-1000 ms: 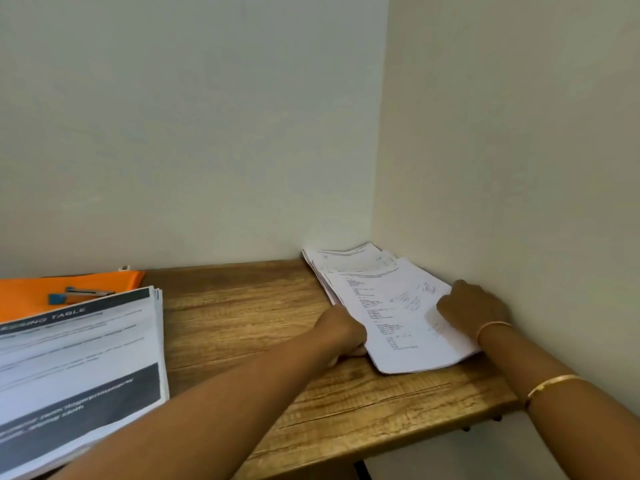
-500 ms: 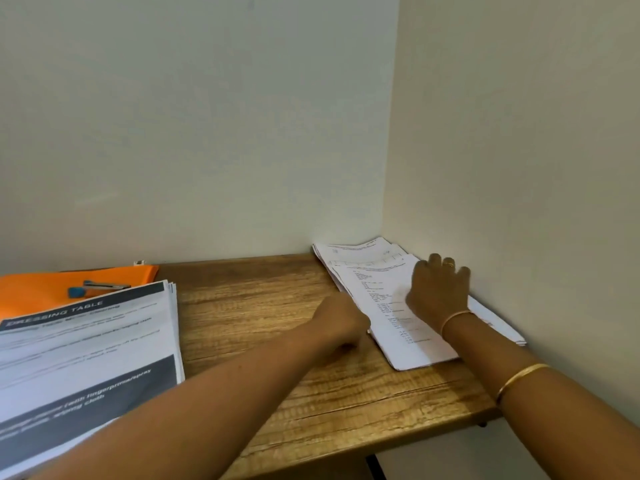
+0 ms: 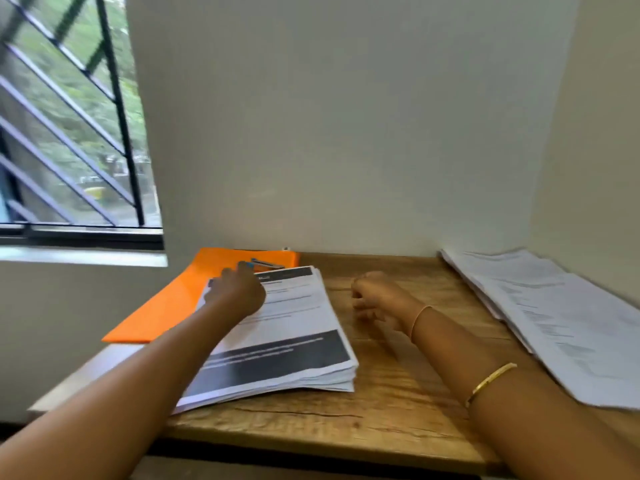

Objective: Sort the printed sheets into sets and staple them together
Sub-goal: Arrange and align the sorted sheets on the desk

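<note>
On the printed stack (image 3: 298, 315), lettering (image 3: 266, 351) blurs illegibly.

Thick stack of printed sheets (image 3: 294, 327) lies flat left of centre on the table (image 3: 398, 393), top page with dark bands at both ends. Looser fanned pile of white text sheets (image 3: 554, 317) lies along the right wall (image 3: 588, 168). Small blue-and-silver stapler (image 3: 266, 263), blurred, sits on the orange folder (image 3: 173, 306) just behind the stack.

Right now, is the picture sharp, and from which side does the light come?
Head view: motion blur softens the window, left hand, right hand and print on the stack. Head view: daylight comes from the left window; no glare on the table.
</note>
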`<state>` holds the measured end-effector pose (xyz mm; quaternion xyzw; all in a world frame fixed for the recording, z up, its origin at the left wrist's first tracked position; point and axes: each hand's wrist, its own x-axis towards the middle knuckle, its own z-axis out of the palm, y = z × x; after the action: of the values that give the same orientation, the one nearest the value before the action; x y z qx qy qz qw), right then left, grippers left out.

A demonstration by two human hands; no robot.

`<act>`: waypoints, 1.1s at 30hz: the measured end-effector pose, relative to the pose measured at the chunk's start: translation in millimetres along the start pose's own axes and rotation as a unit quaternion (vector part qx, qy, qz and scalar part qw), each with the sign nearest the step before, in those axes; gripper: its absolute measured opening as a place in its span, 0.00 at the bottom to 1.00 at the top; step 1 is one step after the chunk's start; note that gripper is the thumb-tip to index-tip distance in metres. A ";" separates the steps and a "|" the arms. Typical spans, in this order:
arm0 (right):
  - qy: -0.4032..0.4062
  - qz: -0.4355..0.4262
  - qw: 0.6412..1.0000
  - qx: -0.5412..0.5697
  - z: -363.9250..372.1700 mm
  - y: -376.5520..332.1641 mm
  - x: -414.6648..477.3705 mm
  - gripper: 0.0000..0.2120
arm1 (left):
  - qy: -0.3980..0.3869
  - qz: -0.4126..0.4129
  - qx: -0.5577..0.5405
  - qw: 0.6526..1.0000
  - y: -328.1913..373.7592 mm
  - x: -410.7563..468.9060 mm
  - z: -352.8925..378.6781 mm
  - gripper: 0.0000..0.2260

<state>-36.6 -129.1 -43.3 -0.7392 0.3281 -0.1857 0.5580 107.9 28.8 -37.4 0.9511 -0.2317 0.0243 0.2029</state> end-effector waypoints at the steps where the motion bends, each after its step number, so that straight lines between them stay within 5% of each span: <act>1: -0.014 0.004 1.000 0.003 13.4 -2.4 3.0 0.04 | -0.015 -0.033 0.014 0.999 -18.9 4.1 -4.0 0.20; 5: -0.027 0.019 0.999 0.035 45.8 -12.1 11.1 0.12 | -0.098 -0.098 0.034 0.990 -64.6 7.6 -4.3 0.36; 8: -0.052 0.045 0.994 0.083 52.5 -15.8 9.4 0.08 | -0.092 -0.074 0.013 0.993 -68.0 4.8 0.3 0.41; 17: -0.015 0.039 0.999 0.023 19.7 -12.7 5.2 0.16 | -0.025 -0.018 -0.199 0.980 -16.5 -7.0 -0.2 0.31; 21: 0.062 -0.070 0.995 -0.035 -20.6 -21.2 -5.3 0.17 | -0.019 0.024 -0.357 0.934 12.0 -6.7 4.8 0.31; 25: 0.171 -0.168 0.970 0.048 -59.0 -28.9 -1.4 0.13 | -0.024 0.084 -0.532 0.842 51.5 -8.6 17.1 0.24; 33: 0.295 -0.312 0.898 0.100 -102.6 -55.0 -3.1 0.11 | 0.245 0.260 -0.532 0.768 122.9 -1.3 7.2 0.08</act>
<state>-89.3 -190.2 40.7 -0.6551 0.2102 -0.5916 0.4203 51.0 -73.1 1.8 0.5563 -0.3886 0.1810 0.7119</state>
